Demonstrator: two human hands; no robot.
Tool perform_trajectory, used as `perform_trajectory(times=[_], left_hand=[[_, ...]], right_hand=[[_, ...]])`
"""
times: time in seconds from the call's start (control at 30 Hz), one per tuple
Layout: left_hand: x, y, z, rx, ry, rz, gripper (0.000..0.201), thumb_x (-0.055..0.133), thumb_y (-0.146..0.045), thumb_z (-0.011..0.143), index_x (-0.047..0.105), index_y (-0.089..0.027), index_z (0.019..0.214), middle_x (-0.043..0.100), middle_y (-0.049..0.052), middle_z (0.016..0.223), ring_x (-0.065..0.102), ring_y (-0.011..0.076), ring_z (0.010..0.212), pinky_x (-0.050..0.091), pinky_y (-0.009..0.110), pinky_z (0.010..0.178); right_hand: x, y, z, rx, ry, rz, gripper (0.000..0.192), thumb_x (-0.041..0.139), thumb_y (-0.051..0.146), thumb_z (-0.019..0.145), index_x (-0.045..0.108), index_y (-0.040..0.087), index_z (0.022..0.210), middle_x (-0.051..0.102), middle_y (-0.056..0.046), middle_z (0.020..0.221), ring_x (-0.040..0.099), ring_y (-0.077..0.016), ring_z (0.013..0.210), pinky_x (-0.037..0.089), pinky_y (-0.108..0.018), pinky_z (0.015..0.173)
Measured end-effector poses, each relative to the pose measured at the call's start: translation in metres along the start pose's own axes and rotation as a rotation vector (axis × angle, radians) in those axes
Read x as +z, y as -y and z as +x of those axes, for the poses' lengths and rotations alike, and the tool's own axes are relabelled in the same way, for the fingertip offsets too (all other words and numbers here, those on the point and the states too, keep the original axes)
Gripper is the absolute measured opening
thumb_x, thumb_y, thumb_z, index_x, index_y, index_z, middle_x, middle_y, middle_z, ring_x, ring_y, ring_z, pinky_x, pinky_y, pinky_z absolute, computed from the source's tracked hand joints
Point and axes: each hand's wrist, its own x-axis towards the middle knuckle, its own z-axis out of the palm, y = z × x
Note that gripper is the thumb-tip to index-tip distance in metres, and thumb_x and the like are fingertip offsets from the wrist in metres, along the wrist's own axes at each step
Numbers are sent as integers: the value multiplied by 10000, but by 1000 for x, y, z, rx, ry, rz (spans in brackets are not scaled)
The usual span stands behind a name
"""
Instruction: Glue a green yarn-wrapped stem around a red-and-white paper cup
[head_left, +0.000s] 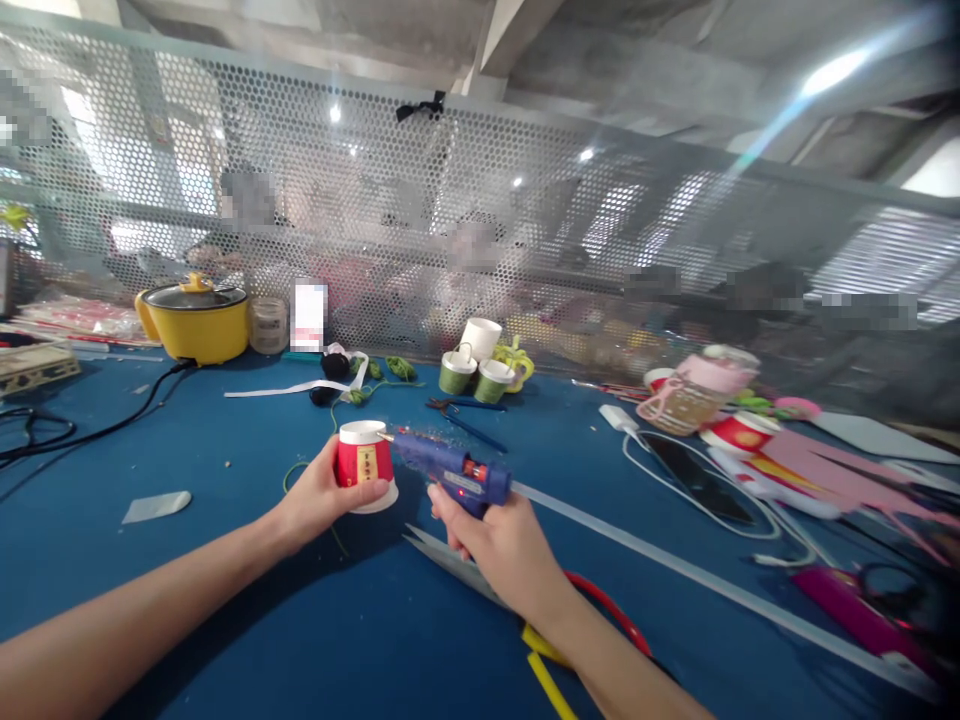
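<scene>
My left hand (328, 492) is wrapped round a red paper cup (365, 462) with a white rim and a gold label, held upside down over the blue table. In my right hand (504, 545) is a blue hot glue gun (442, 468); its nozzle points left and meets the upper edge of the cup, though I cannot tell whether it touches. A long translucent glue stick (660, 565) trails from the back of the gun toward the lower right. Beneath my right hand lie scissors (450, 562) with red and yellow handles, partly hidden by my forearm.
A yellow electric pot (201, 322), a glass jar (268, 326) and green yarn (400, 369) sit at the back. Small cups (457, 372) and pliers (472, 404) lie mid-table. On the right are a phone (697, 478), cables and a pink tumbler (697, 385). A perforated metal screen (390, 210) stands behind.
</scene>
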Motion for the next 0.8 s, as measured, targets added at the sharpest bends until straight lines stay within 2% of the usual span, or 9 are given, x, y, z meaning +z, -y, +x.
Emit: perform_trajectory(times=[0.27,0.53,0.8], left_hand=[[-1,1,1,-31,3,-13,587,699,-324,590,428,-153,1082,610,67,955,585,181,838,458,320,783],[0,0,0,-23,-13,27,610,698,-321,586,420,-142,1098,592,93,1005,576,194,863,450,334,791],[0,2,1,7,-17,60,598,699,-307,585,423,-147,1091,588,79,981,574,181,837,455,326,768]], right_hand=[[-1,0,2,69,10,1,358,471,466,739,571,137,636,493,-3,443,481,-122,412,426,-235,428],[0,3,-1,11,10,-15,327,473,427,744,537,157,571,496,2,428,472,-111,390,424,-236,444],[5,3,-5,26,13,25,290,500,422,730,560,156,633,533,-3,462,507,-118,414,429,-226,427]])
